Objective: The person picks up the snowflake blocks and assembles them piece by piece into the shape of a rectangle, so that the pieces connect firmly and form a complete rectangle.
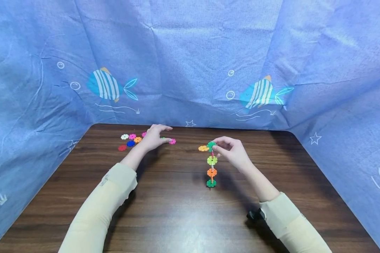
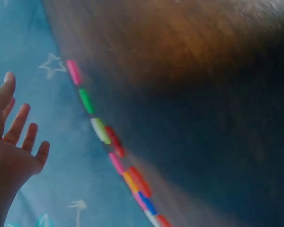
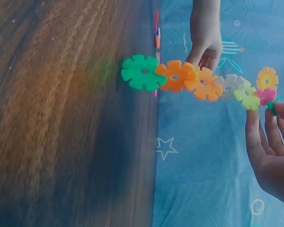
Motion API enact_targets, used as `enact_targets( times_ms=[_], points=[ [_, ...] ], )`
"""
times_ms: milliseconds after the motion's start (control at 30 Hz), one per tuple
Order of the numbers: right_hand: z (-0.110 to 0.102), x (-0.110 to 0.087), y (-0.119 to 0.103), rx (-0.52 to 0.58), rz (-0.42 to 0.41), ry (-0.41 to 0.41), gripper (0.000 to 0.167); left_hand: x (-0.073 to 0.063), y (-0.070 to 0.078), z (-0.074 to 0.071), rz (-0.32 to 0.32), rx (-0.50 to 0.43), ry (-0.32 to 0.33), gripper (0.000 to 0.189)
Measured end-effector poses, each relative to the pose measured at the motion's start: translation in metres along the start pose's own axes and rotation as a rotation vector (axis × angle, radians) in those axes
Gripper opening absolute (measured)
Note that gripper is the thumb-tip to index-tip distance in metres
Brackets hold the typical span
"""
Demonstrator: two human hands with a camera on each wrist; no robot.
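Observation:
My right hand (image 1: 233, 151) pinches a green notched disc (image 1: 210, 144) at the top of a chain of plastic flower-shaped discs. Down the chain come pink, yellow-green (image 3: 246, 100), white (image 3: 234, 81) and orange discs (image 3: 204, 85), with another green disc (image 3: 143, 73) at the low end. A yellow-orange disc (image 1: 203, 148) juts out sideways near the top. Over the loose discs at the back left, my left hand (image 1: 151, 138) reaches with loosely extended fingers. In the left wrist view nothing lies between them. A pink disc (image 1: 172, 141) lies by its thumb tip.
Several loose discs lie on the wooden table (image 1: 164, 211) at the back left, among them a red one (image 1: 122, 148), a blue one (image 1: 131, 143) and a white one (image 1: 124, 136). A blue fish-print curtain (image 1: 190, 70) stands behind the table and along both sides.

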State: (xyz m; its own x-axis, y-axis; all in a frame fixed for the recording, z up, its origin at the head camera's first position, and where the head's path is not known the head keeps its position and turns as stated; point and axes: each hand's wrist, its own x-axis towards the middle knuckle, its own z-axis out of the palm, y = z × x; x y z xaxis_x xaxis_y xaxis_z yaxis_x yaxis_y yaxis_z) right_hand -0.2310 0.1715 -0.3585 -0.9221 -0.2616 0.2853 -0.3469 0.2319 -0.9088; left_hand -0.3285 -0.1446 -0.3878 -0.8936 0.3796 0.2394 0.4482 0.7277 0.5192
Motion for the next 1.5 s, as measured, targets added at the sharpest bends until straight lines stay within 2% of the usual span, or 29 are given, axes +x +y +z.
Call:
enact_targets(
  times_ms=[200, 467, 600, 800, 933, 1167, 1233, 1500],
  points=[
    [0.001, 0.002, 0.004, 0.029, 0.017, -0.007, 0.02, 0.007, -0.015, 0.016, -0.039, 0.013, -0.041, 0.044],
    [0.002, 0.005, 0.007, 0.037, -0.024, -0.019, 0.021, 0.01, -0.021, 0.018, -0.08, 0.051, -0.226, 0.053],
    [0.003, 0.005, 0.008, 0.035, -0.019, -0.022, 0.02, 0.012, -0.022, 0.02, -0.077, 0.084, -0.284, 0.052],
    [0.004, 0.006, 0.009, 0.044, -0.026, -0.031, 0.018, 0.016, -0.025, 0.028, -0.047, 0.147, -0.245, 0.043],
    [0.004, 0.006, 0.008, 0.028, -0.021, -0.026, 0.017, 0.018, -0.021, 0.031, -0.02, 0.169, -0.206, 0.037],
    [0.004, 0.005, 0.006, 0.015, -0.02, -0.018, 0.019, 0.022, -0.016, 0.038, 0.099, 0.225, -0.141, 0.029],
    [0.005, 0.004, 0.001, 0.012, -0.028, -0.02, 0.017, 0.022, -0.017, 0.04, 0.114, 0.228, -0.138, 0.029],
    [0.009, -0.003, -0.022, -0.031, -0.016, -0.006, 0.016, 0.022, -0.015, 0.041, 0.075, 0.169, -0.149, 0.021]
  ],
)
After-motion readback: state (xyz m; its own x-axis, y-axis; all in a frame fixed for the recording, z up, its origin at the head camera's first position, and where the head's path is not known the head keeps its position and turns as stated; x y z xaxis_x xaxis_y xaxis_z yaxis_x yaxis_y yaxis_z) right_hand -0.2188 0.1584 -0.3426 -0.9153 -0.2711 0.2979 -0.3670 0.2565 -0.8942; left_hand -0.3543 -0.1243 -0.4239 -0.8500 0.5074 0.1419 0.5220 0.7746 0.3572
